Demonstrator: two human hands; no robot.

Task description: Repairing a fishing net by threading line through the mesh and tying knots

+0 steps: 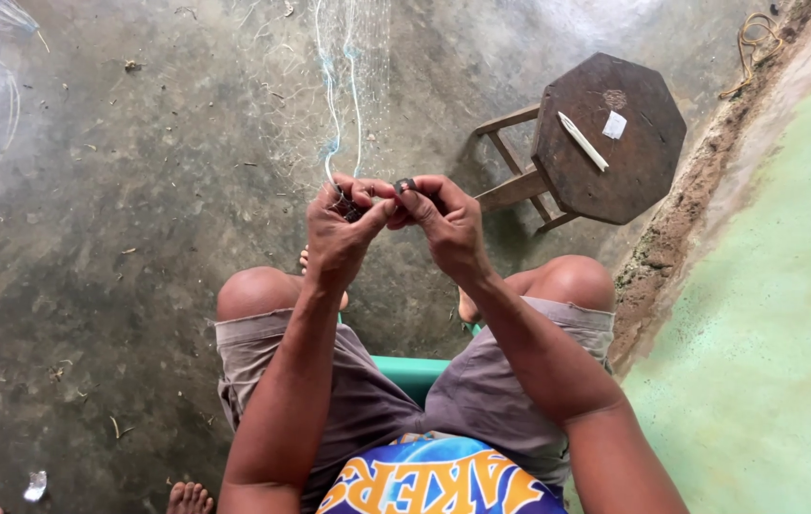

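Blue-white netting [339,86] hangs from the upper middle of the frame down to both hands, fine and near see-through. The left hand [341,228] pinches its bunched edge, while the right hand [444,221] pinches a small dark piece [405,185] — best held taut, fingertips close, so the strands stay separated.

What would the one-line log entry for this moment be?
left hand: pinches net line | right hand: holds small dark piece | stool: white stick

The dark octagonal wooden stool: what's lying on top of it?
On the dark octagonal wooden stool lie a slim white stick-like tool and a small white folded scrap, apart from each other. Its top is in full view; the floor beneath it is hidden.
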